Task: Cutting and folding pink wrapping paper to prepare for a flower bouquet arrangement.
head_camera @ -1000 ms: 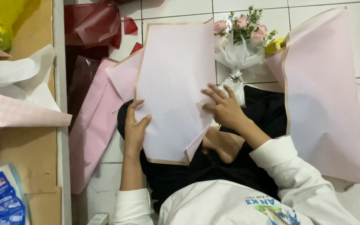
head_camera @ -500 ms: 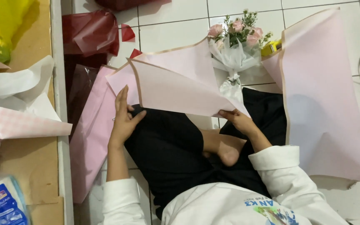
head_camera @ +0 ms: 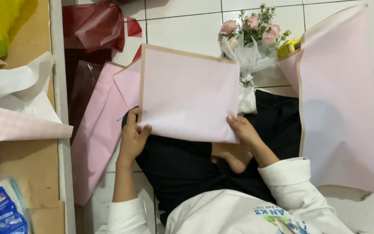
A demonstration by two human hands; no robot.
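I hold a folded pale pink wrapping sheet (head_camera: 189,93) with a tan border over my lap. My left hand (head_camera: 133,134) grips its lower left corner and my right hand (head_camera: 242,130) pinches its lower right corner. Just beyond the sheet lies a small bouquet (head_camera: 252,37) of pink roses and greenery in white tulle, its stem end hidden behind the sheet. My legs in black cloth are under the sheet.
A large pink sheet (head_camera: 343,104) lies on the white tiled floor at right. More pink paper (head_camera: 96,138) and dark red wrap (head_camera: 91,26) lie at left. A wooden board (head_camera: 27,160) at far left bears white and checked paper, a yellow bag and a blue packet.
The pink sheet was flat on my lap, then lifted and folded over; now it is a smaller folded rectangle held at both lower corners. My hands shifted to those corners.
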